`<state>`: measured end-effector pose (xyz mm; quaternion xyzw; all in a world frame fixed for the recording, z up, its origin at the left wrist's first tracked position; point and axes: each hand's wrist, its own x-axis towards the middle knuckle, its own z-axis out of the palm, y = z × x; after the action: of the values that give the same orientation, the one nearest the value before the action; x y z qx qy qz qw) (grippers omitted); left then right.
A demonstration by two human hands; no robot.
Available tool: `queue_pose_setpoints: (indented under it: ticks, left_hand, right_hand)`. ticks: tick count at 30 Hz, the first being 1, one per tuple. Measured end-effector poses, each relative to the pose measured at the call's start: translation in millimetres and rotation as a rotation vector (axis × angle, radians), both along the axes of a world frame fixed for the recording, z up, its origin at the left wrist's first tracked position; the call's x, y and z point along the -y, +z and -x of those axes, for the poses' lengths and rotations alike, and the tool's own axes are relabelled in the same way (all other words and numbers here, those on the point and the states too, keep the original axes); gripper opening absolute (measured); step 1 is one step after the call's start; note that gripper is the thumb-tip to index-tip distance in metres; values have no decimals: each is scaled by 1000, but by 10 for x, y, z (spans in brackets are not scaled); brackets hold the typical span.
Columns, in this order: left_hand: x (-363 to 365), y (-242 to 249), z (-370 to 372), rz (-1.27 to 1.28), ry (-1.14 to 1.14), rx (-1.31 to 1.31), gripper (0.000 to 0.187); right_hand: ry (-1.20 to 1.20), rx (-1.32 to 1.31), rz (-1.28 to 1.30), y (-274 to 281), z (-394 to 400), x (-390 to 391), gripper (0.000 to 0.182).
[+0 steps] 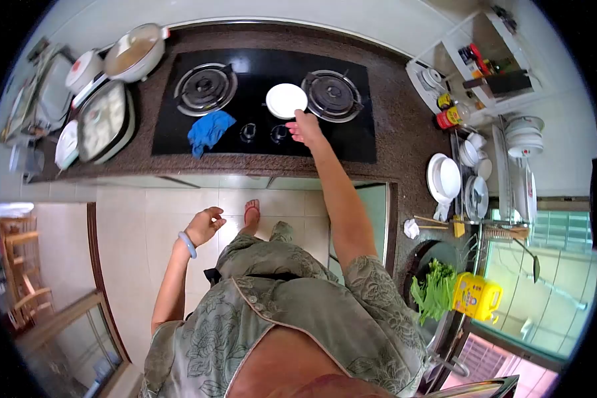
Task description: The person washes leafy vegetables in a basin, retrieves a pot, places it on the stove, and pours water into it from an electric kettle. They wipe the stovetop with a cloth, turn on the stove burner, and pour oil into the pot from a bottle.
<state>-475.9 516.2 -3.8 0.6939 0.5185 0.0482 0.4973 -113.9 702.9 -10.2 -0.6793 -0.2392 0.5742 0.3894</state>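
Right grip [305, 128] looks closed on the near-right rim of the white plate [286, 101]; left grip [203, 227] released, fingers loosely curled over the tiled floor [139, 225]. Plate sits at or just above the black cooktop [255, 73], between 2 burners, nearer the right burner [331, 96] (lifted or resting, can't tell). Handling guess: light, stiff, smooth so maybe slippery, breakable if ceramic; best hold is the rim, thumb on top, fingers under. Surface: glossy cooktop set in a speckled brown desk [391, 113], blue cloth [209, 131] crumpled near 2 knobs [248, 131]. Room: kitchen, cookware on the left, bowls [450, 177] and leafy greens [433, 292] right, beside a yellow jug [475, 295].
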Motion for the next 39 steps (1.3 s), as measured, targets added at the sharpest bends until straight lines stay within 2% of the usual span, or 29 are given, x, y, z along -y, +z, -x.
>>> queue_pose_setpoints:
  ticks: [5, 7, 8, 11, 15, 16, 18, 19, 20, 21, 22, 24, 26, 28, 31, 39]
  left_hand:
    - [-485, -131, -332, 51, -190, -3, 36]
    - [-613, -191, -473, 88, -205, 14, 35]
    - [-663, -215, -528, 118, -186, 19, 34]
    - [-748, -674, -561, 59, -221, 51, 32]
    - [-782, -927, -703, 57, -238, -5, 31]
    - [-783, -965, -747, 108, -206, -17, 31]
    - [-770, -981, -874, 203, -129, -11, 31]
    - [-750, -1123, -896, 258, -63, 14, 31]
    - [-736, -1033, -998, 343, 24, 18, 31]
    - [-754, -1883, -802, 627, 238, 294, 31]
    - [-718, -1520, -971, 493, 177, 179, 30]
    - [-660, -1326, -1163, 560, 411, 265, 34]
    - [-620, -1204, -1326, 544, 560, 300, 36]
    - [-541, -995, -1528, 551, 776, 396, 38]
    - [-499, -932, -1694, 586, 960, 563, 26]
    - [-542, -967, -1899, 655, 1112, 854, 16]
  right_hand:
    - [-22, 45, -50, -18, 52, -67, 33]
    - [-44, -70, -187, 4, -65, 100, 34]
    - [-52, -120, -167, 53, -159, 204, 33]
    - [-148, -132, -189, 298, -585, 721, 37]
    - [-348, -88, -187, 304, -1527, 1270, 38]
    - [-457, -133, -109, 252, -1821, 1341, 37]
    - [-566, -128, -110, -106, -2469, 1515, 36]
    - [-672, -158, -100, -44, -2639, 1573, 35]
    - [-731, -191, -165, -120, -2859, 1639, 33]
    - [-779, -233, -155, -108, -3012, 1658, 31]
    - [-756, -314, -193, -252, -3280, 1697, 30]
    - [-736, -348, -256, -341, -3579, 1701, 31]
    - [-761, -249, -193, -338, -3700, 1600, 31]
    - [-736, -279, -198, -452, -3895, 1550, 34]
    - [-747, -282, -171, -513, -4077, 1456, 36]
    - [-828, -342, -258, -533, -4077, 1472, 41]
